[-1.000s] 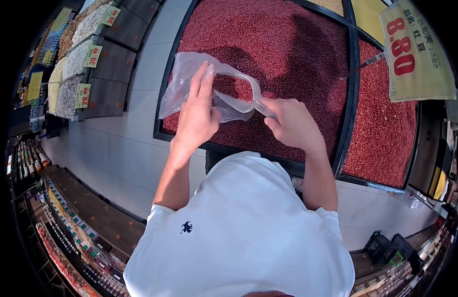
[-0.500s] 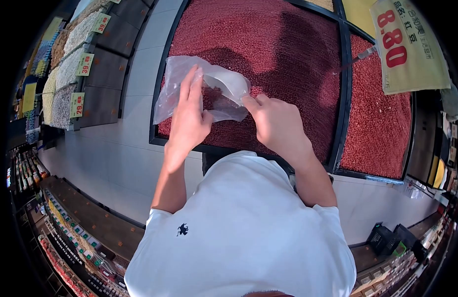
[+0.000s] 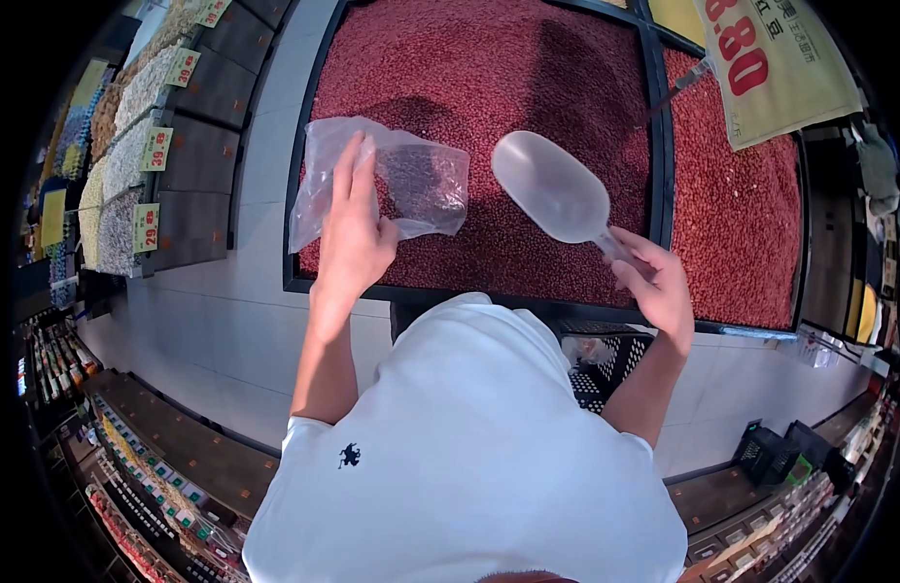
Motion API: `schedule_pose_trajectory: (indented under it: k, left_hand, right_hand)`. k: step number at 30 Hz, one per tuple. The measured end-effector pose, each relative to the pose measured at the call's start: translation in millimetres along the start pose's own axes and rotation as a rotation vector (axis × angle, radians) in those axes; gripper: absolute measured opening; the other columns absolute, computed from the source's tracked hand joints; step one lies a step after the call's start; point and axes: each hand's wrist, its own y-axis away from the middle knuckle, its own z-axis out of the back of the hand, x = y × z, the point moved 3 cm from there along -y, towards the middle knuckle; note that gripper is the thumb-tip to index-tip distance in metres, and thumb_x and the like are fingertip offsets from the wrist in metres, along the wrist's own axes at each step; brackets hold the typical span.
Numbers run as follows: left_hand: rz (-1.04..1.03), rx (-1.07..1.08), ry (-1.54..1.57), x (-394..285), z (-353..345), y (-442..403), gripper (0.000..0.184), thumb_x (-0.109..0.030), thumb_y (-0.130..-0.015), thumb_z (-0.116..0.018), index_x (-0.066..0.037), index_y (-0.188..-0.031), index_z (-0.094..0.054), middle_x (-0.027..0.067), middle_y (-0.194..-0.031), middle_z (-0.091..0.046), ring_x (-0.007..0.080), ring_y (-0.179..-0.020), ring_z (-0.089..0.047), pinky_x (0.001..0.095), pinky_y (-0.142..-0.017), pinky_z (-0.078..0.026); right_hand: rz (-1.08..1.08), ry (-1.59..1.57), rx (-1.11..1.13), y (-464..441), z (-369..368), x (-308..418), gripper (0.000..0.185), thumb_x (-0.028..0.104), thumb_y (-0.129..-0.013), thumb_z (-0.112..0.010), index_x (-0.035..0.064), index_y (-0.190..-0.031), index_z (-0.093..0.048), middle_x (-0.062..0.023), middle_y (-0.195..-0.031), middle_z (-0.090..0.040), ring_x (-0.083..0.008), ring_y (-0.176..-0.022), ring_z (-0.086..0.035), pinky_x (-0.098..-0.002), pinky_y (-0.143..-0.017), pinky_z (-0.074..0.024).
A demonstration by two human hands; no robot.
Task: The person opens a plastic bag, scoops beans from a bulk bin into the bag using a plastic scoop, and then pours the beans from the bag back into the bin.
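Observation:
My left hand [image 3: 353, 228] grips a clear plastic bag [image 3: 426, 185] at the left of the bin, its fingers at the bag's upper part and the thumb on the near side. Dark red beans seem to show through the film; I cannot tell whether they are inside or beneath it. In my right hand [image 3: 656, 282] is the handle of a translucent white scoop [image 3: 552, 185], its empty bowl facing up. The scoop is over the red beans [image 3: 450, 58], apart from the bag.
A black bin frame [image 3: 659, 146] divides these beans from lighter red ones [image 3: 737, 223]. A price sign [image 3: 785, 68] leans over the right side. Shelves of dry goods with price tags [image 3: 156, 149] stand at left. A black basket [image 3: 605, 364] is near my right forearm.
The scoop has come out of the bag's mouth and swung right with my right hand; its bowl now shows empty. My left hand still holds the bag.

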Motion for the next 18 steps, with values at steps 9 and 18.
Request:
schedule_pose_trajectory:
  k: [9, 18]
  left_hand:
    - [-0.013, 0.008, -0.023, -6, -4, 2, 0.094, 0.02, -0.075, -0.063, -0.005, -0.162, -0.037, 0.0168, -0.17, -0.03, 0.0377, -0.14, -0.055, 0.0301, -0.069, -0.059]
    - [0.038, 0.012, -0.019, -7, -3, 5, 0.093, 0.018, -0.076, -0.062, -0.004, -0.162, -0.036, 0.0171, -0.17, -0.03, 0.028, -0.103, -0.071, 0.0295, -0.067, -0.056]
  right_hand:
    - [-0.225, 0.153, -0.362, 40, 82, -80, 0.04, 0.009, -0.097, -0.073, -0.0006, -0.135, -0.07, -0.0017, -0.088, -0.07, -0.0076, -0.068, -0.059, -0.0238, -0.062, -0.0496]
    - [-0.262, 0.095, -0.271, 18, 76, -106, 0.04, 0.013, -0.098, -0.071, 0.003, -0.136, -0.07, -0.0028, -0.097, -0.077, -0.0048, -0.062, -0.058, -0.0199, -0.05, -0.0397]
